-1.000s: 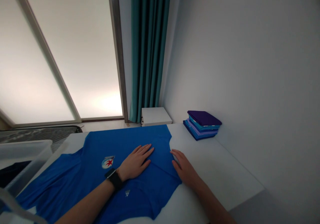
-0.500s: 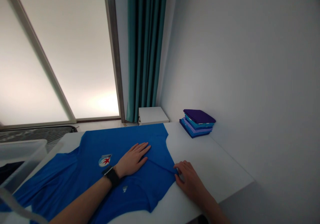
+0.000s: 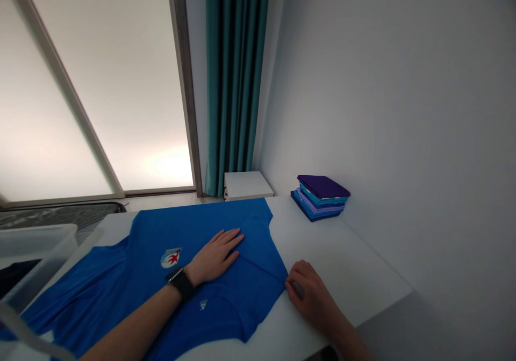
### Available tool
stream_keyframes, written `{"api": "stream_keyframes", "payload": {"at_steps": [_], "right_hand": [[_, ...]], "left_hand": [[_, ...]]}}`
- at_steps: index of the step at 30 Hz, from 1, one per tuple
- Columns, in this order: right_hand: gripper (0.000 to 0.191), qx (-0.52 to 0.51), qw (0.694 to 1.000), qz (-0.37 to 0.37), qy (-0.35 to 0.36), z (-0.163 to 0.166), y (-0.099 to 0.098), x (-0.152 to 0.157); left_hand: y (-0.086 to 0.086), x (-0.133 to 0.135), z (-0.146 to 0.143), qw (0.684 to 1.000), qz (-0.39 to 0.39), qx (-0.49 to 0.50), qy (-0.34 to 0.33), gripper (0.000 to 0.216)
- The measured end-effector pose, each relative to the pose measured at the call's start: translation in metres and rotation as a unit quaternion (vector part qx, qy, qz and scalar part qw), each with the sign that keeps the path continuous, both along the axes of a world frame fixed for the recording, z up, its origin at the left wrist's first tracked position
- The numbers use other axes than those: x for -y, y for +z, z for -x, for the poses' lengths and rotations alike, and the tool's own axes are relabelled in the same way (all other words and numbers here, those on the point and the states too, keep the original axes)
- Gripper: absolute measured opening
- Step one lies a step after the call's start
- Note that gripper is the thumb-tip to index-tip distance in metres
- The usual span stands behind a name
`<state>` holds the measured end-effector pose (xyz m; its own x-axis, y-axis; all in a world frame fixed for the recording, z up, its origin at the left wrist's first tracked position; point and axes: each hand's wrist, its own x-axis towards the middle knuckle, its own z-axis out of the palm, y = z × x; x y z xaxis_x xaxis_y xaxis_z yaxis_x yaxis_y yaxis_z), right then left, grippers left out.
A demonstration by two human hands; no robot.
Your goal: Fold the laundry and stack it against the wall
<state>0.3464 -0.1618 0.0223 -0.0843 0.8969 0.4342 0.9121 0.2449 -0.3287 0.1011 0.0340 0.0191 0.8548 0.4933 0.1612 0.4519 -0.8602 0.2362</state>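
While a shirt (image 3: 147,272) lies spread—the bin (image 3: 57,256) holds dark cloth (image 3: 16,275).

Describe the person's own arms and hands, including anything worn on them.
The left arm wears a black watch with a squarish case and a broad dark band. The right arm shows nothing worn. No sleeve is visible on either, and the left hand and right hand are both gloveless.
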Motion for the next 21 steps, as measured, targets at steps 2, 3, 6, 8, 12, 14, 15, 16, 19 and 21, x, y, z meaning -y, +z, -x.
{"api": "stream_keyframes", "payload": {"at_steps": [2, 3, 6, 8, 12, 14, 15, 16, 19, 21], "right_hand": [[0.015, -0.005, 1.000, -0.020, 0.000, -0.0015, -0.0020, 0.0001], [0.014, -0.007, 1.000, -0.026, -0.003, -0.0021, -0.0028, -0.0001], [0.016, -0.006, 1.000, -0.019, -0.008, -0.0029, -0.0030, -0.0011], [0.020, -0.006, 1.000, -0.009, -0.008, -0.0031, -0.0018, -0.0015], [0.025, -0.022, 1.000, 0.001, -0.004, -0.0043, -0.0003, -0.0015], [0.025, -0.039, 0.999, 0.007, -0.006, -0.0058, -0.0009, -0.0016], [0.023, -0.051, 0.999, 0.009, -0.012, -0.0065, -0.0014, -0.0018], [0.020, -0.062, 0.998, 0.011, -0.019, -0.0071, -0.0019, -0.0020], [0.013, -0.080, 0.996, 0.011, -0.032, -0.0078, -0.0029, -0.0027], [0.015, -0.071, 0.997, 0.011, -0.026, -0.0071, -0.0032, -0.0030]], "left_hand": [[-0.0014, -0.0006, 0.0001, 1.000, -0.005, -0.002, -0.012, 0.051], [-0.0019, -0.0008, 0.0002, 1.000, -0.008, -0.002, -0.015, 0.051], [-0.0018, -0.0005, 0.0006, 1.000, -0.012, -0.003, -0.021, 0.052], [-0.0006, 0.0000, 0.0007, 1.000, -0.010, -0.004, -0.020, 0.051], [0.0019, 0.0007, 0.0006, 1.000, 0.000, -0.008, -0.016, 0.051], [0.0022, 0.0007, 0.0005, 1.000, 0.004, -0.011, -0.014, 0.051], [0.0020, 0.0006, 0.0006, 1.000, 0.007, -0.011, -0.013, 0.051], [0.0014, 0.0004, 0.0006, 1.000, 0.008, -0.011, -0.012, 0.052], [-0.0020, -0.0007, 0.0011, 1.000, 0.008, 0.002, -0.015, 0.051], [-0.0047, -0.0018, 0.0016, 1.000, 0.005, 0.016, -0.017, 0.051]]}}
